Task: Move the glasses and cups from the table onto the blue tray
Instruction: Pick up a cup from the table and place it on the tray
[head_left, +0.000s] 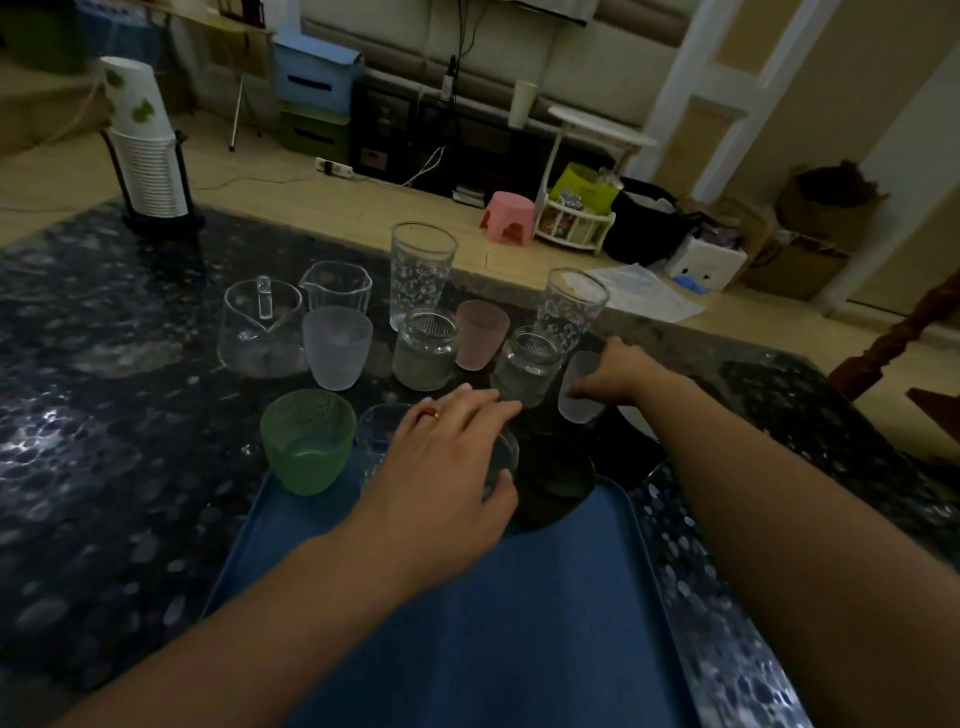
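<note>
A small clear glass (501, 457) at the blue tray (467, 623)'s far edge, frame centre, is gripped by the left hand (447, 462); a frosted cup (579, 387) on the worktop (104, 415) is held by the right hand (621, 371). Crowded neighbouring jars (524, 369) could be knocked over.

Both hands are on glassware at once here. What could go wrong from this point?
1. The right hand grips a frosted cup right beside a glass jar; lifting it carelessly could knock the jar.
2. The left hand holds a clear glass between another clear glass and a dark cup at the far edge of the blue tray; they could clink or tip.
</note>
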